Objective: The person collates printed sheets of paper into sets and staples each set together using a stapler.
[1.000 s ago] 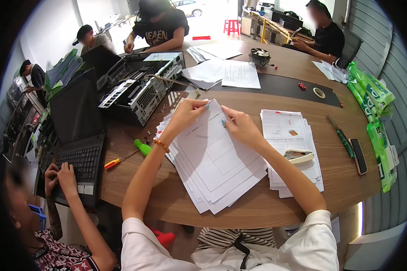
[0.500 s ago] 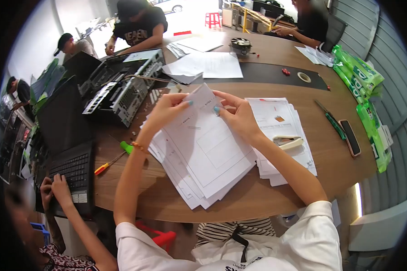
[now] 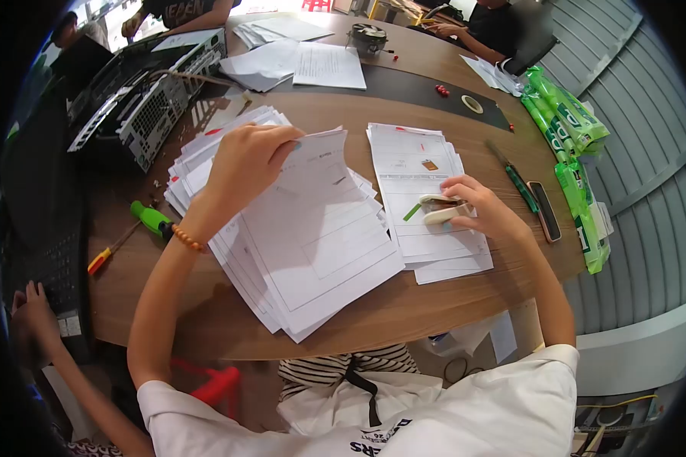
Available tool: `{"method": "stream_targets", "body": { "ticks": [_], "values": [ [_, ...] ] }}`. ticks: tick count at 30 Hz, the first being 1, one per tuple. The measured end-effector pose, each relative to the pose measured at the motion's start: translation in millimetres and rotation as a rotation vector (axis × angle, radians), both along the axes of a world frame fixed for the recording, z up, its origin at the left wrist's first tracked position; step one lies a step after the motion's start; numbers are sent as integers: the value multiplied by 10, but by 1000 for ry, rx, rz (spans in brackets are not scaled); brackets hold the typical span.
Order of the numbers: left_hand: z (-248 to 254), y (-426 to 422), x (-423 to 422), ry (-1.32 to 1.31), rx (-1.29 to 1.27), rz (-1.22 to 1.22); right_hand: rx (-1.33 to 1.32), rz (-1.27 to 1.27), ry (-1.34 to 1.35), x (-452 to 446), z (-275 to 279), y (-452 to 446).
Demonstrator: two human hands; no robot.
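Observation:
My left hand (image 3: pixel 245 166) pinches the top edge of some white printed sheets (image 3: pixel 320 228), tilting them up above a loose pile of papers (image 3: pixel 240 263). Over on the right, my right hand (image 3: pixel 486 209) has its thumb and fingers around a cream stapler (image 3: pixel 440 216). The stapler is at a second stack of printed sheets (image 3: pixel 411 156), and a short green strip shows beside it. The fingertips of my left hand are partly behind the paper.
An opened computer case (image 3: pixel 164 107) and a laptop (image 3: pixel 49 251) stand left, with a co-worker's hands by the keyboard. Screwdrivers (image 3: pixel 114 247), a cooling fan (image 3: pixel 367 38), a tape roll (image 3: pixel 472 103), a phone (image 3: pixel 544 212) and green packs (image 3: pixel 579 206) lie around.
My right hand has let go of the sheets, moved right and taken hold of the stapler. My left hand keeps the sheets' top edge. The view has shifted.

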State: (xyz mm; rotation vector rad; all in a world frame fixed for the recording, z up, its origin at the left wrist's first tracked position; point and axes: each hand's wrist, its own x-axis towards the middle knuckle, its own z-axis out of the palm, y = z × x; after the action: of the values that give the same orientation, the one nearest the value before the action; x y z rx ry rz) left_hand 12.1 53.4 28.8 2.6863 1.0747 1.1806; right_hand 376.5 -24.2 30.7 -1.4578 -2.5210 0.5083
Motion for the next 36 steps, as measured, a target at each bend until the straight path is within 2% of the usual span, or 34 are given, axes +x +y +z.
{"method": "stream_targets", "body": {
  "ticks": [1,2,3,4,5,7,8,10,11,13,14,16,23,26,36],
  "values": [
    [-47,-10,16,33,198,-22,-13,7,-3,-28,-2,-15],
    [-91,-31,47,34,186,-18,-38,-117,108,-60,18,-42],
    [-113,-57,93,50,301,-14,-61,-243,217,-122,69,-68],
    [-123,-73,124,67,418,-13,161,-148,242,-242,145,-73],
    [-123,-97,133,71,413,-12,156,-148,245,-363,268,-70],
    [-95,-158,143,145,465,-16,600,12,-35,-606,553,-53],
    [-78,-177,149,149,462,-20,596,9,-32,-751,667,-61],
    [-59,-211,160,227,576,17,804,164,-208,-1038,819,-55],
    [-62,-221,171,232,574,15,802,162,-203,-1142,834,-28],
    [-54,-232,183,271,639,44,824,245,-411,-1304,845,35],
    [-45,-232,184,278,642,46,829,245,-405,-1344,821,79],
    [-41,-233,186,265,649,56,1043,340,-475,-1395,732,173],
    [-67,-235,190,256,678,68,989,350,-507,-1466,597,274],
    [-53,-261,187,286,607,44,970,357,-533,-1476,583,320],
    [-78,-233,207,289,725,61,1001,385,-560,-1461,541,359]
  ]
}}
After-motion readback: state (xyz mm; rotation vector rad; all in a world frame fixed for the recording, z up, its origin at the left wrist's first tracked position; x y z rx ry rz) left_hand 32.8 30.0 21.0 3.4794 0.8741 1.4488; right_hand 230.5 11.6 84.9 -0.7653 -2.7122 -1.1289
